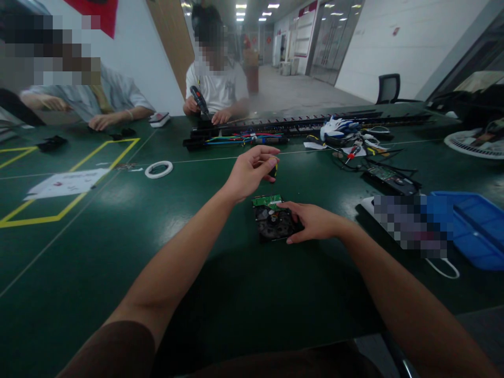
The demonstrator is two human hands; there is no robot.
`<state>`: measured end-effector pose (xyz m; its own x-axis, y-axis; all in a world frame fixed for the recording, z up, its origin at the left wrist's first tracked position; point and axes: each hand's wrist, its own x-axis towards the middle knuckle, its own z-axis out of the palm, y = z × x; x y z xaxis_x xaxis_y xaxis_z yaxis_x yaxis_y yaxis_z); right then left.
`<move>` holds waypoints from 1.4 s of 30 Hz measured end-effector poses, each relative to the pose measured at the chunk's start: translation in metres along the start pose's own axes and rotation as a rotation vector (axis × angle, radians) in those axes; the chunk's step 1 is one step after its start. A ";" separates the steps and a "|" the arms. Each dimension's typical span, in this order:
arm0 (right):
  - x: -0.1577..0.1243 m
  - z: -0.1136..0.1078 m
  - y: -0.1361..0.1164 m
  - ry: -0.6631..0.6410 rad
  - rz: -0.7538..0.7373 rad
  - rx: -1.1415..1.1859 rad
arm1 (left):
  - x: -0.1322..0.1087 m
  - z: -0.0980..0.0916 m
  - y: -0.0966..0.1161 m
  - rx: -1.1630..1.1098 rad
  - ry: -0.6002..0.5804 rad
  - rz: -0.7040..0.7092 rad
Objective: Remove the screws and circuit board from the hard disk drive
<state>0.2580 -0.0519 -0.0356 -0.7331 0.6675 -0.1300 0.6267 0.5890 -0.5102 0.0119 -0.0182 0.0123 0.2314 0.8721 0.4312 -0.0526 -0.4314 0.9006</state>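
A hard drive (272, 223) lies on the green table in front of me, its green circuit board strip at the far end and its dark casing facing up. My right hand (313, 221) grips its right side, index finger reaching over the circuit board and thumb at the near corner. Above and just beyond the drive, my left hand (254, 170) pinches a small black-and-yellow handle (274, 170). Most of that handle is hidden by the fingers, and I cannot make out a shaft.
A second hard drive (391, 177), a red-handled screwdriver (353, 152), gloves (338, 128) and a blue tray (478, 231) are to the right. Long black strips (307, 123) and coloured cables (236, 138) lie ahead. White tape (158, 169) sits left. Two people work across the table, one holding a power screwdriver (199, 100).
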 end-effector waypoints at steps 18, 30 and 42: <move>0.001 0.002 0.001 0.005 -0.011 -0.005 | 0.001 0.005 -0.006 -0.070 0.028 -0.043; 0.000 0.001 0.001 -0.007 0.011 -0.010 | 0.001 0.001 -0.001 0.036 0.006 -0.056; 0.000 0.000 0.000 -0.001 0.016 -0.003 | 0.001 0.004 0.000 -0.124 0.039 -0.142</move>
<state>0.2577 -0.0516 -0.0351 -0.7235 0.6762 -0.1388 0.6390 0.5799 -0.5053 0.0163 -0.0179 0.0127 0.2072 0.9316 0.2986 -0.1423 -0.2733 0.9514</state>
